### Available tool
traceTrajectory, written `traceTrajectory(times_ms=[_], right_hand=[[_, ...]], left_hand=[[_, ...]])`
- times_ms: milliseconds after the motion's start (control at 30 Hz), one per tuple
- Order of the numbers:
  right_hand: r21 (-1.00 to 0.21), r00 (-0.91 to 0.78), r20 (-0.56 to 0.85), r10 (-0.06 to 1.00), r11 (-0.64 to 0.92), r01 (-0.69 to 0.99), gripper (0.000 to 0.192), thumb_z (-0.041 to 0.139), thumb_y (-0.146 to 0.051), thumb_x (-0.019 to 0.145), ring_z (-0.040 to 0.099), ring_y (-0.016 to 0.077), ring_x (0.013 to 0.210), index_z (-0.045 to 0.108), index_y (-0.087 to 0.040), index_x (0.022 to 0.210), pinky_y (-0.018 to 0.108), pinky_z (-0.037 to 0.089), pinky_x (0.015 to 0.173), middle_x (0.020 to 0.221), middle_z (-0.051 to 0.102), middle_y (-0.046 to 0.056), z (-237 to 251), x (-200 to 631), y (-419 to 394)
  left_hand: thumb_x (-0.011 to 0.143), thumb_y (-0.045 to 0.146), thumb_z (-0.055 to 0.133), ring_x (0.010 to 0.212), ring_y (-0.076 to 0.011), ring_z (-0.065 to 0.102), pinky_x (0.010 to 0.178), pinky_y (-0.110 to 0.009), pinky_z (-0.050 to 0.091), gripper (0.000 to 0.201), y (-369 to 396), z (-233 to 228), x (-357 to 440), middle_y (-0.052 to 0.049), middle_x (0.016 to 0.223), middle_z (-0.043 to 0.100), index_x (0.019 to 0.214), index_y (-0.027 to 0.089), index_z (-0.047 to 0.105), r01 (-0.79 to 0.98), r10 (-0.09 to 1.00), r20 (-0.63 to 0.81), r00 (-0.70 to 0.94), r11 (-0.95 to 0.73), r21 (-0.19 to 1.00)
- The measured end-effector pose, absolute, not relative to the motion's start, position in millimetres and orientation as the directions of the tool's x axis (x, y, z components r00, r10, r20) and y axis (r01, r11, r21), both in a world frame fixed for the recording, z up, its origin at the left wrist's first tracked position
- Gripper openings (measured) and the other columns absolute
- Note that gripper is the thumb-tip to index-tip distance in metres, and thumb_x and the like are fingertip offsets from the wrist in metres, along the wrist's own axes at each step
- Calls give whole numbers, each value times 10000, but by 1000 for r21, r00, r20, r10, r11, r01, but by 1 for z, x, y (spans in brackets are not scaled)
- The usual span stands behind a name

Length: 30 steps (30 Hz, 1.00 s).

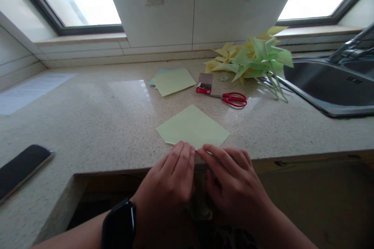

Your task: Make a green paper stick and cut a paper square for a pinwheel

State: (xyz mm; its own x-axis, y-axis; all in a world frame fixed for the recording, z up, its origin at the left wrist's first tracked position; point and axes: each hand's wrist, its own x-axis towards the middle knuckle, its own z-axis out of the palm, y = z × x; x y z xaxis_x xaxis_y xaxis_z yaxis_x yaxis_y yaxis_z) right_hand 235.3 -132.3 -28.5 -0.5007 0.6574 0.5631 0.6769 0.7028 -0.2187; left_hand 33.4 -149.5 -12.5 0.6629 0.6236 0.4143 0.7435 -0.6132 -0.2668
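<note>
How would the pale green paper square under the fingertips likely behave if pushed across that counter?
The paper square looks thin and flat, so probably light and floppy. The counter is glossy, so it may slide easily. The left hand and right hand press its near corner, likely pinning it.

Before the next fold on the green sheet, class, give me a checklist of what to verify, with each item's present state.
1. Green sheet lies flat on the counter: ok.
2. Left hand and right hand both touch its near corner: ok.
3. Red scissors lie apart from the sheet: ok.
4. Spare sheets lie apart: ok.
5. Crease already made: cannot tell.
</note>
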Motion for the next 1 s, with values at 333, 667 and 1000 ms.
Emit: traceTrajectory(times_ms=[333,667,1000], right_hand=[[-208,-474,565,676,672,710,350,583,-139,935,551,279,1006,683,-124,1270,454,426,907,1252,691,103,-29,234,-129],[-193,-486,529,696,656,730,373,563,-158,922,539,297,999,676,-105,1274,467,422,882,1221,685,118,-22,231,-127],[-160,-480,464,745,603,781,471,601,-218,900,531,308,1044,610,-105,1357,478,394,921,1288,657,117,-21,228,-128]], left_hand=[[904,76,532,1230,-372,646,1033,-445,571,431,-140,-13,30,-275,1306,674,1302,-80,584,727,617,397,680,-639,-252],[924,126,498,1267,-388,620,1061,-461,546,454,-136,-13,28,-297,1338,648,1318,-83,582,711,599,405,691,-663,-235],[908,164,484,1301,-390,591,1061,-459,542,499,-131,-10,28,-305,1372,620,1330,-84,579,713,607,403,685,-672,-200]])
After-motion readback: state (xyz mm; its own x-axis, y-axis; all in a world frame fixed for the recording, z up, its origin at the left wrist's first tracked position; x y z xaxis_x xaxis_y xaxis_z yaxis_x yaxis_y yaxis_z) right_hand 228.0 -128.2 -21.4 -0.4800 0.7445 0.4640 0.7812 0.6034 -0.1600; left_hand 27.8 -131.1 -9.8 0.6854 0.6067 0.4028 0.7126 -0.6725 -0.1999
